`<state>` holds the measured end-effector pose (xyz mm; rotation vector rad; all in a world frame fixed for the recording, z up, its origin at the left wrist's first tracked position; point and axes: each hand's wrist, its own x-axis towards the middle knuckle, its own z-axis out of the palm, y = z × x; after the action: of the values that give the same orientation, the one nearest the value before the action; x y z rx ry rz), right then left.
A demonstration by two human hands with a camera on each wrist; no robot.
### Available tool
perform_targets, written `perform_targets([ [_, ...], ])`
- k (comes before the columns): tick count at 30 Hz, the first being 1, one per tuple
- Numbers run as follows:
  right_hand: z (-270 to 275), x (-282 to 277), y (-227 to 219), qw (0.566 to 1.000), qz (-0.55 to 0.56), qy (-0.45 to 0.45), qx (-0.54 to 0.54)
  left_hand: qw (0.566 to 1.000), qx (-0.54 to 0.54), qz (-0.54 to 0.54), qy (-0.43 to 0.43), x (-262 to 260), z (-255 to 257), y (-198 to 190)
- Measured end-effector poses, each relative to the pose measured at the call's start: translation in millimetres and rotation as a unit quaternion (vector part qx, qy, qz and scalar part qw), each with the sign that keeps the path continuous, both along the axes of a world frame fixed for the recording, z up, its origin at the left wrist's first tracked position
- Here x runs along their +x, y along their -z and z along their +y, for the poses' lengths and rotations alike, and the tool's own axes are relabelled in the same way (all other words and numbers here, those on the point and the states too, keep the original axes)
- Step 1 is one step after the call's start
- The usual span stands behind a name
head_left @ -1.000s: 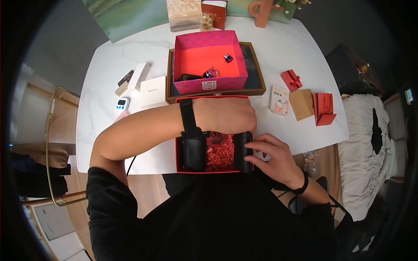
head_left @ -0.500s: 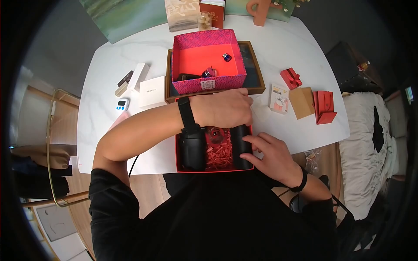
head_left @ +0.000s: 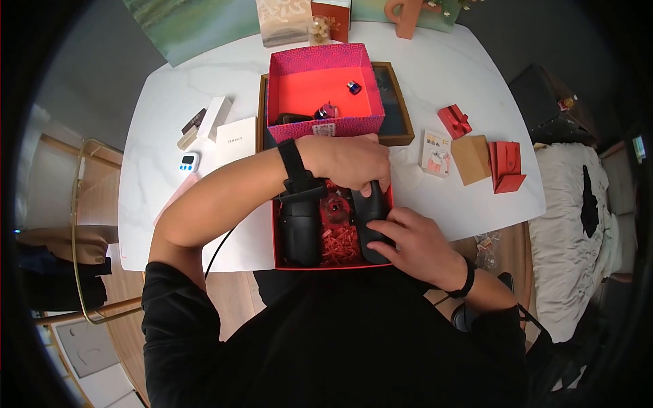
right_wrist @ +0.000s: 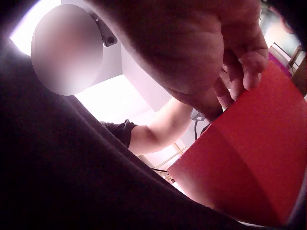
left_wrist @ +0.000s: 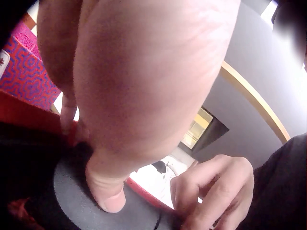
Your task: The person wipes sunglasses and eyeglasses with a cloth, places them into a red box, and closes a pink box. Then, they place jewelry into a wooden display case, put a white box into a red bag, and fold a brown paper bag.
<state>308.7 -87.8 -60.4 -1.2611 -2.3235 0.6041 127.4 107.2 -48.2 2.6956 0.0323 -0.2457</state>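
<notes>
We bend over an open red box [head_left: 337, 268] at the near edge of the white table [head_left: 452, 75]. The right black case [head_left: 371, 216] lies in the right side of this box, its length running from near to far. Our left hand [head_left: 348, 162] reaches across from the left and grips the case at its far end: the thumb presses on its top, while the other fingers curl down past the end, partly hidden. Our right hand [head_left: 423, 250] is loosely bent and relaxed, with its fingertips on the near right part of the same case; it is not clenched.

The left black case [head_left: 301, 234] fills the left side of the box, below our left wrist. Between the 2 cases we see red paper shreds [head_left: 340, 246] at the near side and a clear round thing [head_left: 335, 209] farther back.

Beyond the red box, a pink patterned box [head_left: 373, 126] sits on a wood-framed tray [head_left: 404, 117], with 2 small dark items [head_left: 354, 88] visible inside. To the left are a square white box [head_left: 236, 139], a long white box [head_left: 216, 117] and a timer [head_left: 189, 162]. To the right lie a red gift box [head_left: 454, 121], a picture box [head_left: 435, 154], a brown envelope [head_left: 471, 161] and a red pouch [head_left: 506, 168]
</notes>
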Motion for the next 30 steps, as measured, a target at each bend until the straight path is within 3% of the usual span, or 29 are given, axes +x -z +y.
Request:
perform_targets([
  [4,2,2,2,1.0,0.013,-0.004,-0.002,0.998,-0.006,-0.058,0.028,1,5,1],
  [11,3,5,-2,0.998,-0.002,-0.063,-0.019,0.995,0.03,-0.098,0.006,1,-11,-7],
  [13,6,5,-5,0.997,0.002,-0.07,-0.027,0.984,0.117,-0.135,0.007,-3,-17,-18],
  [16,20,6,-14,0.993,-0.007,-0.119,0.023,0.965,0.16,-0.208,-0.024,-15,-22,-26],
  [18,30,5,-16,0.976,-0.048,-0.179,0.118,0.961,0.185,-0.204,-0.027,-31,-25,-40],
  [21,45,-2,-14,0.962,-0.062,-0.208,0.167,0.965,0.199,-0.164,-0.049,-68,-29,-53],
  [24,56,-5,-13,0.953,-0.107,-0.236,0.157,0.979,0.116,-0.114,-0.122,-110,-35,-56],
  [30,70,-10,-20,0.945,-0.168,-0.272,0.075,0.985,0.138,-0.057,-0.092,-123,-56,-28],
])
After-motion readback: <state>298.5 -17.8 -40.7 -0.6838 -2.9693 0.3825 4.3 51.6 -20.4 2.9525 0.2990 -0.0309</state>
